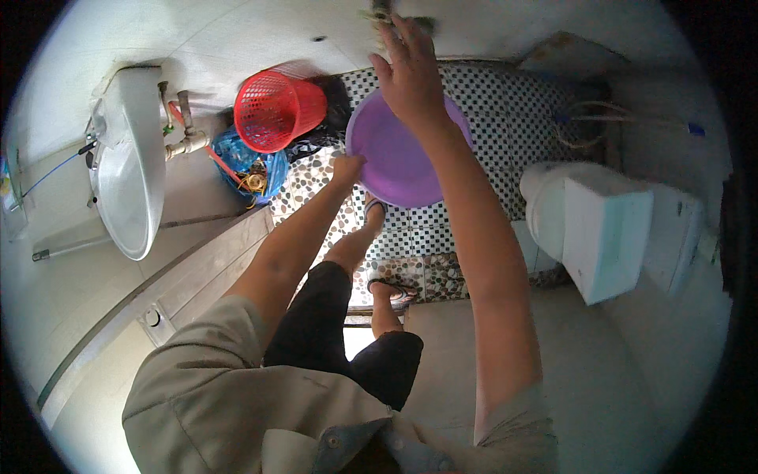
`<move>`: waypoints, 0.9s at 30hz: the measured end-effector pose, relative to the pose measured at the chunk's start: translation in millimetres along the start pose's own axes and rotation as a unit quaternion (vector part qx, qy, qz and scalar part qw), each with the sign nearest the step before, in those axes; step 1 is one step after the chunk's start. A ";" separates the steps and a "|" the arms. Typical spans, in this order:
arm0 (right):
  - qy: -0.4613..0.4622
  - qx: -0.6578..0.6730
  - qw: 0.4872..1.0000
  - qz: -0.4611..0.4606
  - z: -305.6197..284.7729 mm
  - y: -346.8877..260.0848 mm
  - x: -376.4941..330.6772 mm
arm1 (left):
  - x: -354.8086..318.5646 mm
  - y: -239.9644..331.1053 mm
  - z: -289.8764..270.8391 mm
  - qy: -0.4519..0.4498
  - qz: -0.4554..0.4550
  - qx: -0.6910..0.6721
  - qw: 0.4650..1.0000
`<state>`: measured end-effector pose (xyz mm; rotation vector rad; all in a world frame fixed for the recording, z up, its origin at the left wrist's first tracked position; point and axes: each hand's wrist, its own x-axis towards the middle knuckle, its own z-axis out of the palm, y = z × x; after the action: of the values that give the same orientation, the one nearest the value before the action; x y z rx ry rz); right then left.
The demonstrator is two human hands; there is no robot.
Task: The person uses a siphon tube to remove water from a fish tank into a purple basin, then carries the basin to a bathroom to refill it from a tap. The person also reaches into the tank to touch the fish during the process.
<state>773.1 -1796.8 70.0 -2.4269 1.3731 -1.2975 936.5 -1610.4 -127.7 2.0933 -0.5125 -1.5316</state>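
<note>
I hold a round purple basin [391,162] tilted above the pebble-patterned floor. My left hand [346,168] grips its left rim. My right hand [409,69] is raised over the basin's top edge, reaching toward the white wall, fingers around a small dark scrubbing thing [382,11] that is mostly cut off at the frame's top. My feet in sandals stand on the tiles below the basin.
A white wash basin [126,174] hangs on the left wall with pipes beside it. A red mesh basket [276,109] and a blue plastic bag [251,162] sit by the pipes. A white toilet with its tank [604,229] stands on the right.
</note>
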 end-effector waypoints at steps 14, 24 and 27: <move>-0.188 0.198 0.961 0.047 65.6 39.5 61.4 | 69.2 92.7 -39.3 0.045 0.047 -0.026 0.998; -0.231 0.224 0.601 0.732 4.2 78.3 -104.5 | 65.2 94.1 -72.3 0.036 0.017 -0.057 0.998; -0.179 0.341 0.587 0.712 10.1 95.9 -178.8 | 36.1 125.1 -56.7 0.183 0.148 0.146 0.961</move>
<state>671.3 -1726.7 -91.2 -0.4729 1.5191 -0.5301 1000.0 -1722.5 -67.7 2.3198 -0.9056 -0.9150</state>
